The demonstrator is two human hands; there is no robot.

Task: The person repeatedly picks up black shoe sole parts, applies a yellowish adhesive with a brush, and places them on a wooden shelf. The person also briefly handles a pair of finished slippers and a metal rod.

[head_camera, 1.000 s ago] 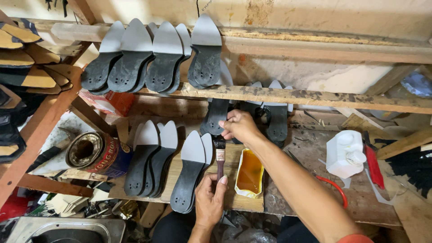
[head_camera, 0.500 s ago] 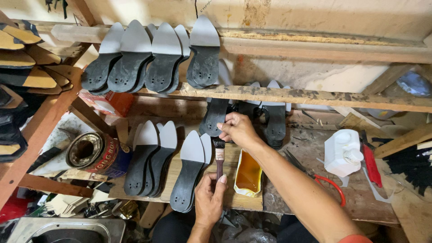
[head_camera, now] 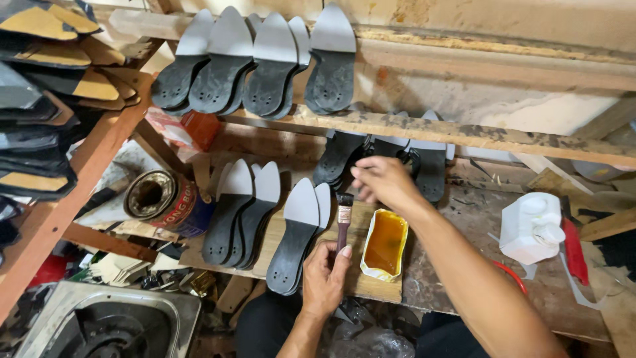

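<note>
Head view: left hand point(head_camera: 323, 277) pinches small brush point(head_camera: 344, 219) upright by its handle beside glue tin point(head_camera: 384, 244), right hand point(head_camera: 384, 182) fingers closed on thin dark sole point(head_camera: 344, 156) (light, flexible, best gripped at edge).

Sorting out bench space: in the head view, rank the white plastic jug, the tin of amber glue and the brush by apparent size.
1. White plastic jug, bulkiest.
2. Tin of amber glue, slightly smaller in outline; the two look close, so this order is unsure.
3. Brush, plainly smallest, held upright in the left hand.
</note>
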